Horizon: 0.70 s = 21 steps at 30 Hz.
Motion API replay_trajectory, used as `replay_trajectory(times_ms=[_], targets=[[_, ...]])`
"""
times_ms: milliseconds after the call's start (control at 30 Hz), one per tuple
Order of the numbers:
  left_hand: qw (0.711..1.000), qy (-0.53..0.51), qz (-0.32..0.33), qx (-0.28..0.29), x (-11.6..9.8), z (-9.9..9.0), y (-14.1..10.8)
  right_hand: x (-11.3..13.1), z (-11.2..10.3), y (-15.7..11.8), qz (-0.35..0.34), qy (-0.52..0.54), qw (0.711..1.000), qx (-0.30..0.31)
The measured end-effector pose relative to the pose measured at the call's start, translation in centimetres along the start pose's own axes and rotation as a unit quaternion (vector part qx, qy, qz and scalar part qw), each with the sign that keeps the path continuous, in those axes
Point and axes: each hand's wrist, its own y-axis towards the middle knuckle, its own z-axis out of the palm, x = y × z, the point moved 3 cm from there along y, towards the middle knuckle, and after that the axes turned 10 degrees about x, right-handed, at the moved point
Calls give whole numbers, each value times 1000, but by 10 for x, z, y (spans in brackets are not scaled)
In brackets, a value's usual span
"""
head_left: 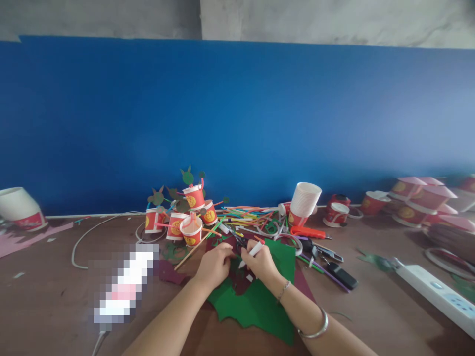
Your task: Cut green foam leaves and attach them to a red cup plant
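My right hand is closed round a white marker with an orange-red end, its other end slanting down to the left. My left hand lies just left of it, thumb and fingers pressed together over the paper. Whatever is between those fingers is too small to make out. Beneath both hands spreads a sheet of green paper with a jagged, cut lower edge. Dark maroon paper shows between the hands. Black-handled scissors lie just beyond my fingers.
Paper cups with green cut-outs stand behind my left hand. Behind the right are colourful straws, a white cup stack and an orange cutter. A power strip is right; a pixelated object is left.
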Motion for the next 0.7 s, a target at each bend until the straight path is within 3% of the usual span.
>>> replay_trajectory(times_ms=[133, 333, 533, 700], targets=[[1000, -2, -3, 0, 1, 0, 0, 3, -1, 0, -7, 0, 1000, 0], [1000, -13, 13, -8, -2, -1, -1, 0, -10, 2, 5, 116, 992, -54], [993, -60, 12, -97, -6, -11, -4, -2, -18, 3, -54, 107, 984, -128], [987, -117, 27, -102, -5, -10, -5, 3, -15, 2, -48, 121, 986, -100]])
